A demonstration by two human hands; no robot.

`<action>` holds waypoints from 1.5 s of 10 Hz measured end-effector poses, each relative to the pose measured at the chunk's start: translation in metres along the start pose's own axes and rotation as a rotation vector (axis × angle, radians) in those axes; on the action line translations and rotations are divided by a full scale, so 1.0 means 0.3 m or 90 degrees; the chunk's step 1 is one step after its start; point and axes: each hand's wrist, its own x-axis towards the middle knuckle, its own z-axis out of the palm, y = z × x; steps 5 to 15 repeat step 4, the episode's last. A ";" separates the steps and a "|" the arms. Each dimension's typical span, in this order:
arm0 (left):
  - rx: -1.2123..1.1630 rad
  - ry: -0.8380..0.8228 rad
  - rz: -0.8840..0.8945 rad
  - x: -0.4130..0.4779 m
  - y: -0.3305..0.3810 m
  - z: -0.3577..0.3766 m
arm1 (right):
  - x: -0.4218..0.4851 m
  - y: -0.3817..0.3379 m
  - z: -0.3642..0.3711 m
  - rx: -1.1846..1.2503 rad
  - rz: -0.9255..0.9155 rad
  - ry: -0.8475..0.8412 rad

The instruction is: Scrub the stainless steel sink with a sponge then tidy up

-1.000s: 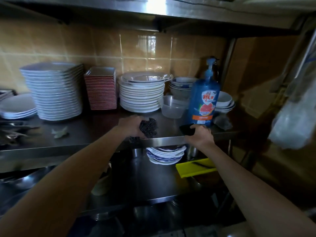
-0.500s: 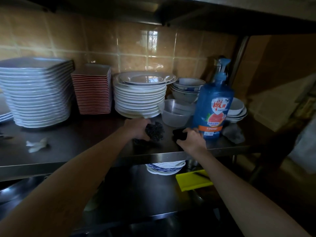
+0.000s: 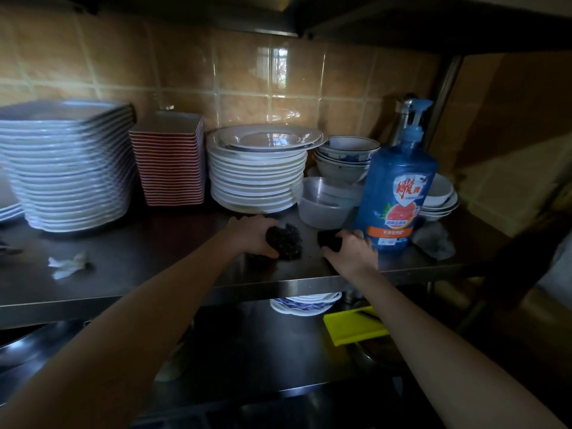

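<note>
The shelf point(image 3: 154, 258) is brushed metal, dull on top with a brighter sheen along its front edge; the wall tiles point(image 3: 241, 72) are glazed and glossy, catching a window reflection; the round plates point(image 3: 257, 181) look like smooth, shiny white ceramic; the bottle point(image 3: 397, 193) is translucent blue plastic with a glossy printed label; the tub point(image 3: 325, 205) beside it is cloudy, matt plastic; the scourer point(image 3: 286, 241) under the left hand point(image 3: 252, 235) is a coarse, dark, wiry tangle; the rag point(image 3: 433, 241) is limp grey cloth; the board point(image 3: 353, 329) below is smooth yellow plastic
</note>
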 end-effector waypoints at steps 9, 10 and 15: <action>0.019 0.090 -0.050 -0.136 0.033 -0.021 | -0.127 0.011 -0.076 -0.009 -0.005 0.038; 0.019 0.090 -0.050 -0.136 0.033 -0.021 | -0.127 0.011 -0.076 -0.009 -0.005 0.038; 0.019 0.090 -0.050 -0.136 0.033 -0.021 | -0.127 0.011 -0.076 -0.009 -0.005 0.038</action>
